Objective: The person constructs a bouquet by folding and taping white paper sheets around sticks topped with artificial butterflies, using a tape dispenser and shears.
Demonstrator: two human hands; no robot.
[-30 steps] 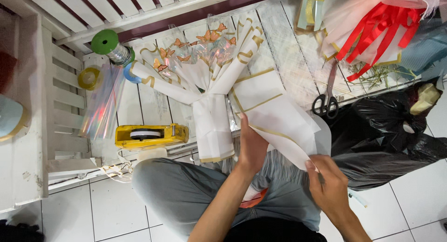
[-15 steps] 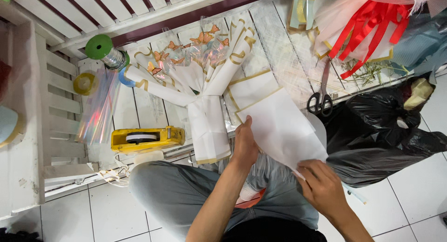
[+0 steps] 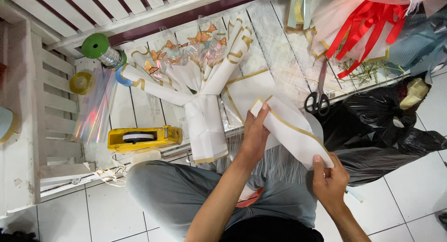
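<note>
A white wrapping sheet with a gold edge (image 3: 291,132) is folded between my hands. My left hand (image 3: 255,132) grips its upper left corner, thumb on top. My right hand (image 3: 329,179) pinches its lower right corner. Just left of it, a white and gold bouquet wrap (image 3: 205,97) with small orange butterflies lies on the white slatted table (image 3: 274,32). More white gold-edged sheets (image 3: 242,90) lie flat under the folded one.
A yellow tape dispenser (image 3: 144,138) sits at the table's front left. Black scissors (image 3: 319,95) lie at the right, with red ribbons (image 3: 368,30) beyond. A green-capped spool (image 3: 100,48), tape rolls (image 3: 81,81) and iridescent film (image 3: 95,109) are at the left. A black plastic bag (image 3: 382,130) is on the tiled floor.
The white sheet has been folded over into a narrower band. My left hand moved up to its upper corner and my right hand took the lower corner.
</note>
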